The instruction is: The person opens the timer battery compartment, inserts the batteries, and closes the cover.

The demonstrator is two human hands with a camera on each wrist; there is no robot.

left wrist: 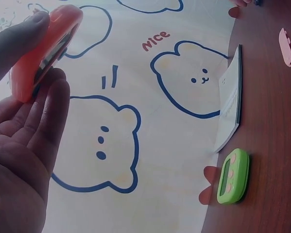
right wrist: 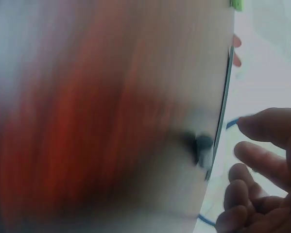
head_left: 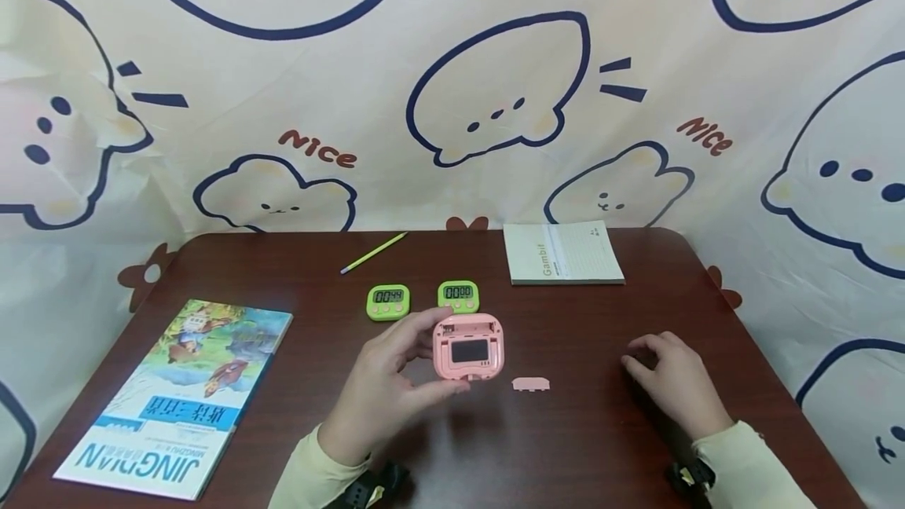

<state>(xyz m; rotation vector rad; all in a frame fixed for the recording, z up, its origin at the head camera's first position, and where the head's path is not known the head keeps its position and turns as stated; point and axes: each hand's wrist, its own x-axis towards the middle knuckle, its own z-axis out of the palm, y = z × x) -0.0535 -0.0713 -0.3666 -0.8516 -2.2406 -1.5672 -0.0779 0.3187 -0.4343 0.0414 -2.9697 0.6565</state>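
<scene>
In the head view, my left hand (head_left: 396, 383) holds a pink digital timer (head_left: 469, 348) above the table, thumb below and fingers at its upper edge. Its back faces the camera, with a dark rectangular panel and an uncovered battery slot along the top. On the table to its right lies a small pink battery cover (head_left: 530, 384). My right hand (head_left: 672, 379) rests at the right of the table, its fingers loosely curled. Close to those fingers, the right wrist view has a small blurred dark-and-pale object (right wrist: 202, 149) on the tabletop.
Two green timers (head_left: 387, 302) stand behind the left hand, one partly overlapped by its fingertips. A yellow-green pencil (head_left: 373, 253) lies farther back. The pale notebook (head_left: 563, 254) is at the back right, and a blue illustrated book (head_left: 177, 399) covers the left side of the brown table (head_left: 566, 454).
</scene>
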